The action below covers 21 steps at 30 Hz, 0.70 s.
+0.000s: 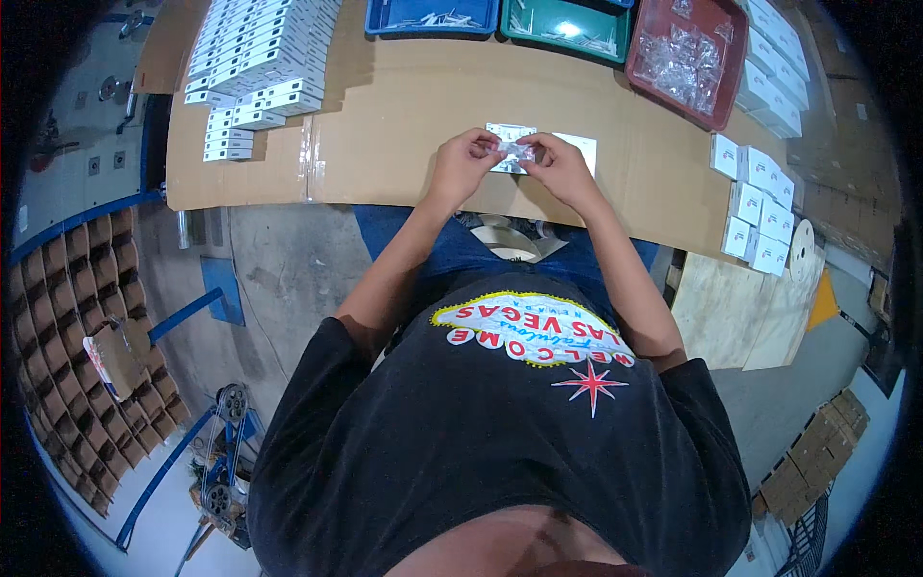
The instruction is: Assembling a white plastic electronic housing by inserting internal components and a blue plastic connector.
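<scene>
Between my two hands a small clear plastic bag [517,152] is pinched at both sides; what it contains is too small to make out. My left hand [462,166] grips its left side with thumb and fingertips, and my right hand [561,169] does the same on the right. Directly beneath lies a small white open box or tray [508,131] with printed or cut-out shapes, partly covered by the bag and fingers. A flat white piece of card or paper [586,152] sits beside it, partly behind my right hand.
Stacked white boxes [260,58] stand at the far left, with more small white boxes [760,197] at the right. Along the back are a blue tray [433,33], a green tray [567,48] and a red tray [673,108] of clear bags. Cardboard [385,106] covers the table.
</scene>
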### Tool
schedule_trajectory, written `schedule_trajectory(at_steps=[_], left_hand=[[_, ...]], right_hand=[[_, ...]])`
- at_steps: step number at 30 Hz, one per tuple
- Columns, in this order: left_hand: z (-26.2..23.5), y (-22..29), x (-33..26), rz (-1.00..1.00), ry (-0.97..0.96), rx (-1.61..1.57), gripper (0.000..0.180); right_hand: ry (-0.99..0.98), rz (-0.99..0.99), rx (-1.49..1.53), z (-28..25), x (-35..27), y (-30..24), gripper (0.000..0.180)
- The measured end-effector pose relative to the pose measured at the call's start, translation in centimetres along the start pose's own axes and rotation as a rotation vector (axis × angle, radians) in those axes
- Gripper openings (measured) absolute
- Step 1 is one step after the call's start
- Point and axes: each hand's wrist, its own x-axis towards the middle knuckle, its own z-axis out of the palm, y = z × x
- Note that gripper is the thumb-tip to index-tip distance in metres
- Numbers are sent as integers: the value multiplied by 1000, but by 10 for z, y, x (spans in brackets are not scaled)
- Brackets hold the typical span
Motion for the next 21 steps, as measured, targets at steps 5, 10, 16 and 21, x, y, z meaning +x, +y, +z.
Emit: schedule_trajectory(at_steps=[5, 10, 16, 21], left_hand=[[2, -1, 1, 33, 5, -4, 30], [3, 4, 3, -74, 55, -14, 21], [4, -5, 4, -37, 98, 86, 20], [4, 10, 0, 4, 119, 262, 22]], right_hand=[[25, -21, -49, 1, 0, 2, 27], [14, -77, -139, 1, -1, -4, 21], [84, -156, -234, 8, 1, 0, 16], [86, -141, -306, 12, 0, 0, 14]])
